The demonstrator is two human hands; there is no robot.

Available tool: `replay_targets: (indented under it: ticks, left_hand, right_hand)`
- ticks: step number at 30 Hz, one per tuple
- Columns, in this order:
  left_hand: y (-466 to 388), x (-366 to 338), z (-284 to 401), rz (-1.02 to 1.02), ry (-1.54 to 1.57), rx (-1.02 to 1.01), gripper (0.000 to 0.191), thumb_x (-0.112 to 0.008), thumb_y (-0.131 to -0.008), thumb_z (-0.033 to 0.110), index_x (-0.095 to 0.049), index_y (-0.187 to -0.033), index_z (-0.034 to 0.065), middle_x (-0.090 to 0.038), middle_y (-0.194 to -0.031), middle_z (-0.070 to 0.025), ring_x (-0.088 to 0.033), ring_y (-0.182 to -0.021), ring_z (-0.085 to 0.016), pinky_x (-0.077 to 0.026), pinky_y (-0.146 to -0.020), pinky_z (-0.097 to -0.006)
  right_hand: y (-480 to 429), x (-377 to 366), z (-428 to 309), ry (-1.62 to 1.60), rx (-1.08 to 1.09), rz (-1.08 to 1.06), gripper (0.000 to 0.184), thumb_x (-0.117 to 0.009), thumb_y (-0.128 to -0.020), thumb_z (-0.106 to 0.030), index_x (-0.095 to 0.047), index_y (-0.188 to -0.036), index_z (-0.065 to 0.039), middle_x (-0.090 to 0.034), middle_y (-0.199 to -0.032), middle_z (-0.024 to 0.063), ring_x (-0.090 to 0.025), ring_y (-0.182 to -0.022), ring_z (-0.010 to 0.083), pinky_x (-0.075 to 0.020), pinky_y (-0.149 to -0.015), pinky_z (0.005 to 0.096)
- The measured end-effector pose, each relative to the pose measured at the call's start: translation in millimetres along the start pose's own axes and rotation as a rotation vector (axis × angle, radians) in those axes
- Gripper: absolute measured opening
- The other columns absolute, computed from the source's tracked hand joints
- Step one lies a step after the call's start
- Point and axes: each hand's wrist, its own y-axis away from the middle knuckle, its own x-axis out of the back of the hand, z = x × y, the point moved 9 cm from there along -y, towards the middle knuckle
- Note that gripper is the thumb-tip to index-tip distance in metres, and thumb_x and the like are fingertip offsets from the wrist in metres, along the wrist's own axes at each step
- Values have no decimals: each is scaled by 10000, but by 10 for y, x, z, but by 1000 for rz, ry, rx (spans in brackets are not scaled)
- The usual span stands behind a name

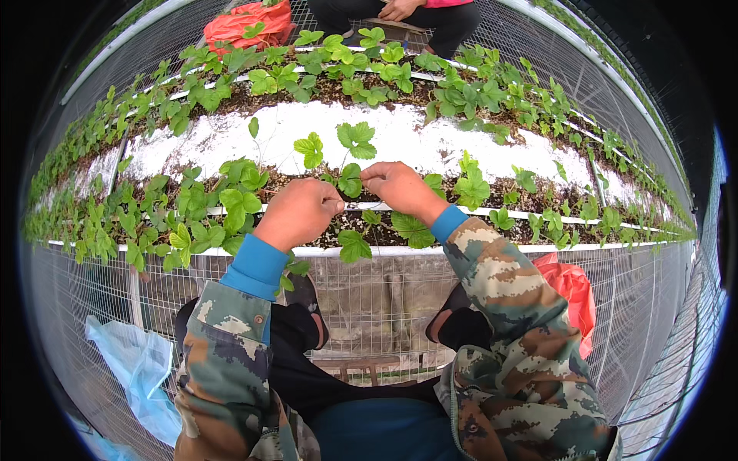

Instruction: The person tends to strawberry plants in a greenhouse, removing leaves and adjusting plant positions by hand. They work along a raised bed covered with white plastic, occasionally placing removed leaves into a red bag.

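My left hand [302, 212] is over the near planting row, its thumb and forefinger pinched together at a thin plant runner. What lies inside the curled fingers is hidden. Just to the right, my right hand [400, 190] has thumb and forefinger brought together at the edge of a strawberry leaf [350, 181]; I cannot tell whether they grip anything. Between and beyond the hands stand taller strawberry leaves [356, 140] on thin stalks. Below the hands, more leaves [354, 246] hang over the white front rail [380, 251] of the trough, above dark, speckled growing medium [331, 223].
A white sheet strip [403, 129] parts the near row from a far row of strawberry plants [340, 57]. Another person [398, 17] sits across the bed near a red bag [251, 27]. Wire mesh [369, 299], a red bag [568, 299] and blue plastic [135, 369] lie on my side.
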Motion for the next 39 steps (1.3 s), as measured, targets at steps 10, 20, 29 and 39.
replay_targets:
  ticks: [10, 20, 29, 39]
  left_hand:
    - [156, -150, 605, -115, 155, -183, 254, -709, -978, 254, -740, -948, 3, -699, -787, -165, -626, -676, -300, -501, -656, -442]
    - [548, 182, 656, -72, 280, -108, 382, -715, -997, 351, -729, -898, -17, -666, -744, -123, -611, -622, -214, -505, -621, -393]
    - [884, -599, 1342, -483, 138, -418, 357, -711, -1006, 350, -737, -879, 18, -664, -746, -114, -633, -615, -234, -515, -595, -392]
    - [1266, -1279, 862, -547, -392, -411, 360, -719, -929, 431, -717, -860, 78, -698, -830, -130, -706, -834, -369, -544, -680, -522]
  right_hand:
    - [1508, 198, -732, 164, 209, -6, 659, -702, -1025, -346, -467, -1534, 1, -748, -1142, 135, -682, -893, 197, -554, -811, 346]
    - [3010, 1493, -427, -388, 48, 495, 224, -558, -1108, -211, -686, -1165, -36, -477, -728, -70, -375, -615, 23, -319, -527, 203]
    - [5559, 2486, 2282, 278, -618, 803, 304, -635, -1034, -223, -618, -1259, -21, -709, -899, 103, -667, -686, 233, -524, -610, 339]
    - [2520, 551, 319, 410, 72, 65, 261, -687, -979, -270, -757, -1112, -57, -759, -971, 174, -725, -891, 382, -577, -805, 439]
